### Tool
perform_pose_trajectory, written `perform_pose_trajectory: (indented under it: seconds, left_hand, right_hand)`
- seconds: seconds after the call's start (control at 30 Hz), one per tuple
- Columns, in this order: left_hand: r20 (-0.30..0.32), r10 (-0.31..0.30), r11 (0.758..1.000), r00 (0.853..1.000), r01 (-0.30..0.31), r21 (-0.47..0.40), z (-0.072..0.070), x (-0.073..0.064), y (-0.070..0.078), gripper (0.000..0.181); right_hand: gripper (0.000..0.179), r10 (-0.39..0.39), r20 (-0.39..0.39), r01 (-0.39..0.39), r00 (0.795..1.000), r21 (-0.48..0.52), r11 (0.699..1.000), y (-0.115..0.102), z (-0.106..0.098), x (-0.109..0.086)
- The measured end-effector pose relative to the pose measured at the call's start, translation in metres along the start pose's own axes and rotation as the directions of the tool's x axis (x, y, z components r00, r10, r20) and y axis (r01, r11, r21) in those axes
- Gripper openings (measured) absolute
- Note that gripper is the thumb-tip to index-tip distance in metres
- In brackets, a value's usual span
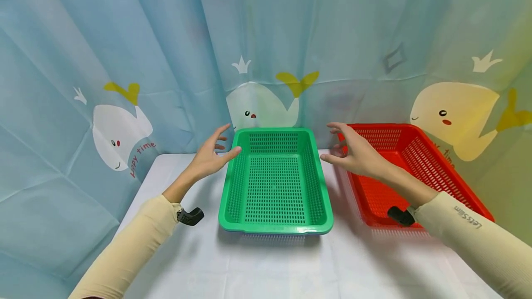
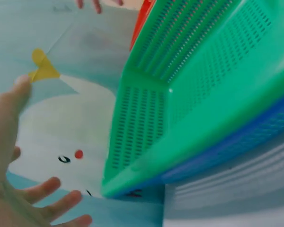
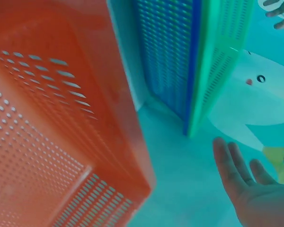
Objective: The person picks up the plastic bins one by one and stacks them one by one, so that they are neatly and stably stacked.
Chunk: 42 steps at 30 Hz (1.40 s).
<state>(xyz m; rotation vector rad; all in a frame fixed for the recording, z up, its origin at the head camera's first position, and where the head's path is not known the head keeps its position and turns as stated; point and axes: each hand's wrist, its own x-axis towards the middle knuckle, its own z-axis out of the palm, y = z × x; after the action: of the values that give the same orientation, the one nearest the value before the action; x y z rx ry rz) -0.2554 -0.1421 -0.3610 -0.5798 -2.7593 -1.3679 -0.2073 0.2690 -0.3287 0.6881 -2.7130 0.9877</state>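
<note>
As hands [image 1: 208, 157] [image 1: 359, 153] hover, green basket [image 1: 274, 188] lies between.

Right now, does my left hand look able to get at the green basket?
Probably yes: your left hand hovers beside the green basket, and nothing visible stands in the gap between them.

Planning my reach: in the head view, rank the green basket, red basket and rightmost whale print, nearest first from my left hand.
1. Green basket, just right of your left hand.
2. Red basket, farther right.
3. Rightmost whale print, on the curtain.
</note>
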Motion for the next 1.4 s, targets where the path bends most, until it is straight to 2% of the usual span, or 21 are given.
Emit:
perform_pose_trajectory:
  seconds: [0.17,0.33,0.63,0.83,1.07,1.2,1.4]
  left_hand:
    - [-0.091,0.118,0.991,0.989,-0.113,0.067,0.008,0.011,0.015,0.079]
    - [-0.131,0.178,0.982,0.975,-0.168,0.083,0.016,0.019,0.030,0.076]
    - [-0.142,0.191,0.982,0.971,-0.188,0.036,0.033,0.029,0.049,0.074]
    - [-0.178,0.197,0.979,0.964,-0.203,-0.020,0.054,0.039,0.065,0.070]
    - [-0.135,0.233,0.969,0.963,-0.242,-0.050,0.083,0.048,0.088,0.069]
    - [-0.117,0.246,0.963,0.962,-0.256,-0.081,0.099,0.053,0.101,0.070]
    - [-0.091,0.231,0.962,0.969,-0.242,-0.127,0.124,0.059,0.120,0.070]
  right_hand:
    - [0.080,-0.040,-0.109,0.034,0.993,-0.051,0.998,-0.006,-0.010,0.005]
    - [0.081,-0.077,-0.157,0.063,0.985,-0.095,0.994,-0.008,-0.020,0.006]
    - [0.080,-0.069,-0.185,0.054,0.980,-0.085,0.995,-0.005,-0.032,0.001]
    - [0.080,-0.121,-0.211,0.086,0.970,-0.167,0.982,-0.001,-0.045,-0.005]
    - [0.086,-0.206,-0.225,0.136,0.952,-0.292,0.947,0.014,-0.067,-0.018]
    - [0.089,-0.184,-0.230,0.108,0.956,-0.307,0.945,0.025,-0.083,-0.026]
    - [0.090,-0.131,-0.257,0.047,0.958,-0.309,0.950,0.038,-0.106,-0.039]
